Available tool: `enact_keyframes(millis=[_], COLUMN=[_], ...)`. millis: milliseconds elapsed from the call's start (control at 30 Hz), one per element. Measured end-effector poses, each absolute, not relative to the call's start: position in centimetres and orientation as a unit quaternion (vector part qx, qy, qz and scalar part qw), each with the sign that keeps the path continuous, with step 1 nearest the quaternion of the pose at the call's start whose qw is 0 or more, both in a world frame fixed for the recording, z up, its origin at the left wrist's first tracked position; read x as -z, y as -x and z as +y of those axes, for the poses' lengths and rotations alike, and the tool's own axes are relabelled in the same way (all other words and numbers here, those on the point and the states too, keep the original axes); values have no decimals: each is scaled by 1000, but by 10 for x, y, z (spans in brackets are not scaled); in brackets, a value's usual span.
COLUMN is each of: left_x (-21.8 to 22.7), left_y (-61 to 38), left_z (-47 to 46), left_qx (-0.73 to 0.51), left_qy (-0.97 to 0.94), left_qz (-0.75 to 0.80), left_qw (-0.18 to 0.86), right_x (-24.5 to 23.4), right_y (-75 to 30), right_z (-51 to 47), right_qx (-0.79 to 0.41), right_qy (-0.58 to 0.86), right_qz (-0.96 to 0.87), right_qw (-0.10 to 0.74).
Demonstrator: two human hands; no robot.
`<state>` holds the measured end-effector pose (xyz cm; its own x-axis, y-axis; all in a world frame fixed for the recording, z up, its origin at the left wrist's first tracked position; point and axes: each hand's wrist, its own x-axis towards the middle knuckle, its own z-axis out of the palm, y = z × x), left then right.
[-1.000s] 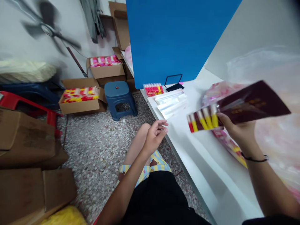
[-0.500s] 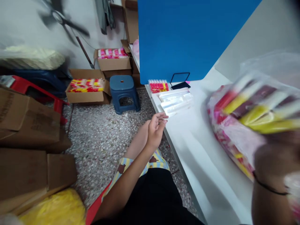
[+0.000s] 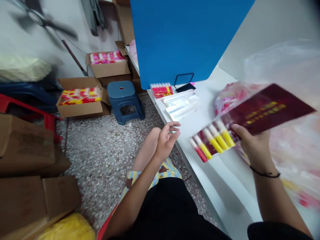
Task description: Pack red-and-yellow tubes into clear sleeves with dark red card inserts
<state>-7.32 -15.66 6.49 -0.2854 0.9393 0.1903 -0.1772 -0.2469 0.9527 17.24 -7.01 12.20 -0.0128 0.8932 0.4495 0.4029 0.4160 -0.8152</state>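
My right hand (image 3: 255, 143) grips a clear packet with a dark maroon card (image 3: 272, 110) bearing gold lettering. At its lower left end sits a row of white-topped tubes (image 3: 212, 140), several yellow and one red. The packet is held tilted above the white table (image 3: 200, 176). My left hand (image 3: 167, 140) hovers by the table's near edge, fingers loosely curled and apart, with nothing in it. Just beyond it lie flat clear plastic sleeves (image 3: 181, 105). A pack of red and yellow tubes (image 3: 161, 90) rests behind them.
A large clear bag (image 3: 287, 66) with pink and red contents fills the table's right side. A black stand (image 3: 185, 85) is beside the blue partition (image 3: 175, 40). On the floor are a blue stool (image 3: 122, 91), open boxes (image 3: 81, 108) of tubes and stacked cartons (image 3: 22, 196).
My right hand has brought the packet leftward from the bag, turning it so the maroon card's lettering shows. The left hand has barely moved. The view has shifted slightly right.
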Motion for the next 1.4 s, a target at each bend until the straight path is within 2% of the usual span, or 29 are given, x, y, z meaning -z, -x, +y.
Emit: enact_keyframes(millis=[100, 267, 433, 500, 600, 700, 833, 1000, 1133, 1267, 1400], left_x=[-78, -91, -72, -58, -39, -31, -27, -22, -20, 2, 23], left_y=[66, 45, 22, 17, 13, 10, 8, 5, 6, 10, 12], left_z=[-150, -132, -120, -118, -119, -120, -117, -116, -117, -103, -89], left_qx=[-623, -550, -585, -596, -589, -589, -602, -583, -593, -556, -497], left_qy=[-488, -569, -535, -535, -559, -558, -577, -531, -552, -514, -532], left_qz=[421, 390, 434, 448, 416, 411, 417, 508, 500, 564, 582], left_qw=[443, 470, 428, 398, 409, 417, 363, 346, 307, 330, 362], right_x=[-130, -133, -106, -88, -65, -54, -45, -33, -23, 1, 16], right_y=[-161, -149, -155, -159, -162, -158, -146, -134, -126, -121, -121], right_z=[-79, -91, -97, -100, -107, -113, -112, -110, -116, -108, -94], right_qx=[-285, -264, -157, -188, -245, -282, -303, -335, -327, -373, -405], right_qy=[430, 377, 426, 430, 429, 438, 425, 429, 414, 489, 522], right_qz=[-734, -802, -787, -790, -783, -752, -701, -674, -648, -611, -578], right_qw=[443, 380, 417, 395, 378, 404, 487, 499, 550, 498, 480])
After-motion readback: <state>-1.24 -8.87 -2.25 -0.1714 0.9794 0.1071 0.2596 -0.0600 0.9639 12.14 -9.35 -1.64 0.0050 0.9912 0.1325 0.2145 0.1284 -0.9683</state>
